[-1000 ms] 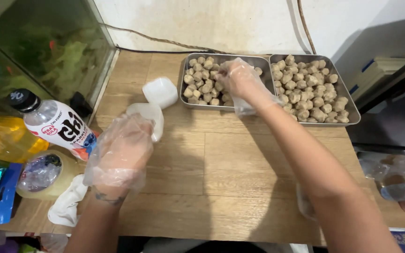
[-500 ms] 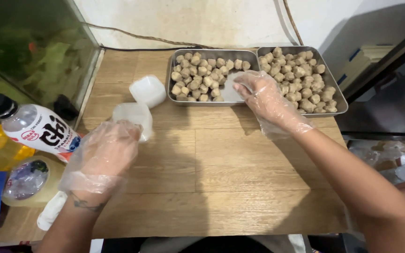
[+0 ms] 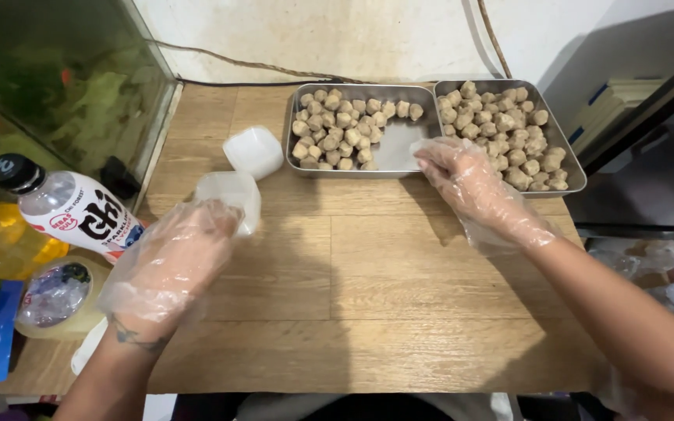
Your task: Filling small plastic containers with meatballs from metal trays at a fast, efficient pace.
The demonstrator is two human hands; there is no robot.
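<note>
1. The left hand point(image 3: 172, 261), in a loose clear plastic glove, rests with its fingers curled against the near side of a small translucent plastic cup point(image 3: 231, 196) on the wooden table point(image 3: 368, 281); whether it truly clasps the cup or only touches it cannot be told.
2. The right hand point(image 3: 470, 183), gloved the same way, hovers over the near right corner of the left metal tray point(image 3: 362, 129), fingers bent and drawn together; whether a piece is pinched between them cannot be told.
3. A second small plastic cup point(image 3: 253, 151) stands just beyond the first one, so there are two cups, both left of the trays.
4. Two rectangular metal trays sit side by side at the far edge of the table, touching. The left tray is partly filled with brown bite-size food balls point(image 3: 337, 125), its near right part bare; the right metal tray point(image 3: 571, 168) is nearly full. The balls are too many to count.
5. At the far left stand one glass tank point(image 3: 56, 86), one clear drink bottle point(image 3: 68, 210) lying tilted, and one lidded round tub point(image 3: 54, 296).
</note>
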